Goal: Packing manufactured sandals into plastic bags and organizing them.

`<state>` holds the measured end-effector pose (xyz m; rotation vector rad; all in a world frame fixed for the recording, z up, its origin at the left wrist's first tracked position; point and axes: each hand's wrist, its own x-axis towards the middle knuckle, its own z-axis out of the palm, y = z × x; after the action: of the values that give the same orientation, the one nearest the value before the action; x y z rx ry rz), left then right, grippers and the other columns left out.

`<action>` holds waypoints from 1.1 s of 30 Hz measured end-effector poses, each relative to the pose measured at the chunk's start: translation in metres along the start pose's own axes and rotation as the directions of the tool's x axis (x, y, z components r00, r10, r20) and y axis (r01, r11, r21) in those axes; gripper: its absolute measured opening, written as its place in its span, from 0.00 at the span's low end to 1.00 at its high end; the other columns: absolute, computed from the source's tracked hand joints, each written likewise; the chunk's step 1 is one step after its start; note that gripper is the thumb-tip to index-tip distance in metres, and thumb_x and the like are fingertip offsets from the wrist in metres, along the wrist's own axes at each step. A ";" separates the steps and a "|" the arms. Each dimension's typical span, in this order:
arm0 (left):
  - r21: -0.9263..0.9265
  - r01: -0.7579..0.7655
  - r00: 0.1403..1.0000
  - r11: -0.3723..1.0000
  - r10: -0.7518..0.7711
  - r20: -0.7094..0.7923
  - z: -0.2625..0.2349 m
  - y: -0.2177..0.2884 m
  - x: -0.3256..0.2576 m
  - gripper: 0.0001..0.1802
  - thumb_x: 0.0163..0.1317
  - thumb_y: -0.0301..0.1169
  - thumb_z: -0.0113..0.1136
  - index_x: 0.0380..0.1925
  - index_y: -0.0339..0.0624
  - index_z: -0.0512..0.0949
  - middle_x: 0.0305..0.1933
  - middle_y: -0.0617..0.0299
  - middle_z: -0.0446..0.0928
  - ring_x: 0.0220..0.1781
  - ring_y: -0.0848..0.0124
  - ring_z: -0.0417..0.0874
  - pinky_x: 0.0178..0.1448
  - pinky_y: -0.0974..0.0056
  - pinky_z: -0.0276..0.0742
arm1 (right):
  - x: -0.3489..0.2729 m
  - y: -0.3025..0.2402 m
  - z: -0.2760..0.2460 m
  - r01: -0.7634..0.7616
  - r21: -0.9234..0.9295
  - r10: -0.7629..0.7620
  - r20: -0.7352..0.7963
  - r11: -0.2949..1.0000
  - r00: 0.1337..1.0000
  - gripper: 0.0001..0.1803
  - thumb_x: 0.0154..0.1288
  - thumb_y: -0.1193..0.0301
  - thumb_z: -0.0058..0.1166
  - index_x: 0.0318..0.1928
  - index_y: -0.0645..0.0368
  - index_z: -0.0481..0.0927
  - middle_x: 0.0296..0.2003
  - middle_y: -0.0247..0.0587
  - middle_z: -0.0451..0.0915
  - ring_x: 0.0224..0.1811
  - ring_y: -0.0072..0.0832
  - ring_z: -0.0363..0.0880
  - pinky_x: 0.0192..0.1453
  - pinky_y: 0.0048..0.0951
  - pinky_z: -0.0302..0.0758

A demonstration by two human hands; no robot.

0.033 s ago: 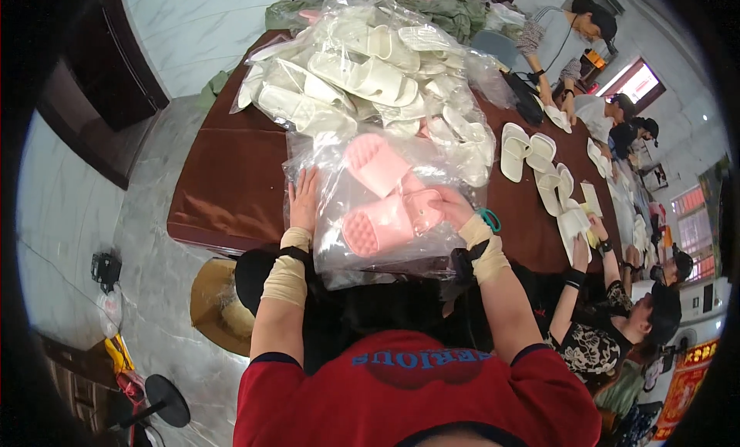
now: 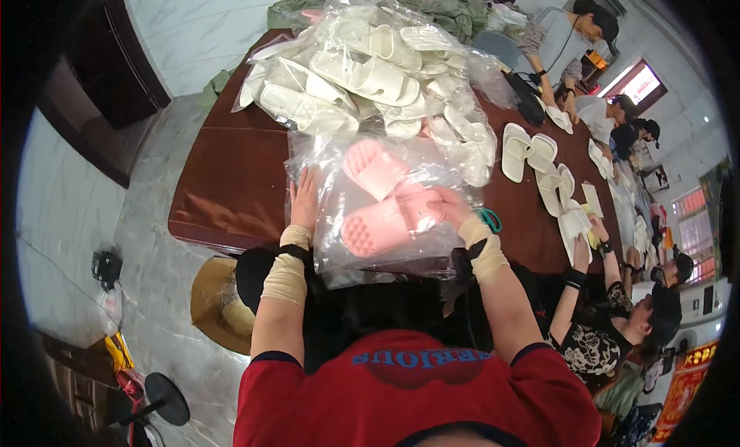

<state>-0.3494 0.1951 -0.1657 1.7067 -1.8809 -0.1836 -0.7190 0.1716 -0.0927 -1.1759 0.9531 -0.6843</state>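
Observation:
Two pink slippers, the nearer one [image 2: 375,228] and the farther one [image 2: 373,168], lie in a clear plastic bag [image 2: 327,208] on the table in front of me. My right hand [image 2: 455,208] is closed at the strap end of the nearer slipper, its fingertips partly lost in the plastic glare. Along the bag's left edge my left hand [image 2: 303,196] lies flat with fingers stretched forward, holding nothing. Beige wraps cover both wrists. Just beyond the bag rises a large heap of bagged white slippers [image 2: 362,77], with some pink showing among them.
The table [image 2: 216,177] has a brown cover. Loose white slippers [image 2: 518,152] lie to the right. Near them a co-worker's hands hold a white slipper [image 2: 574,231]; several other people work along that side. A green ring [image 2: 490,220] sits beside my right wrist. A brown stool [image 2: 216,300] stands below left.

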 end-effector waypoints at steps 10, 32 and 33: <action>-0.381 -0.139 0.971 0.914 0.050 -0.235 -0.076 0.046 0.014 0.18 0.65 0.30 0.48 0.56 0.46 0.71 0.60 0.56 0.69 0.65 0.56 0.65 0.65 0.54 0.61 | 0.015 0.037 0.001 0.045 -0.013 -0.046 -0.143 0.999 0.989 0.23 0.58 0.73 0.57 0.55 0.63 0.70 0.46 0.38 0.76 0.47 0.24 0.74 0.50 0.26 0.73; 0.365 0.005 0.996 0.931 -0.035 0.076 -0.014 0.039 -0.015 0.32 0.63 0.50 0.46 0.66 0.57 0.57 0.72 0.68 0.50 0.75 0.63 0.44 0.72 0.42 0.39 | -0.172 -0.029 -0.222 0.308 0.027 -0.129 -0.871 0.951 0.474 0.26 0.54 0.71 0.59 0.54 0.67 0.70 0.44 0.46 0.77 0.44 0.35 0.77 0.49 0.30 0.73; 0.362 0.001 0.997 0.932 -0.029 0.073 -0.014 0.042 -0.013 0.32 0.63 0.50 0.46 0.66 0.57 0.57 0.72 0.68 0.50 0.75 0.63 0.44 0.72 0.42 0.39 | -0.161 -0.032 -0.241 0.313 0.022 -0.134 -0.873 0.949 0.469 0.26 0.54 0.71 0.59 0.54 0.67 0.70 0.44 0.46 0.77 0.44 0.35 0.77 0.49 0.30 0.73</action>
<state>-0.3782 0.2183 -0.1389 1.9793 -2.0562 0.1017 -1.0054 0.1927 -0.0435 -0.7409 1.5424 -1.6575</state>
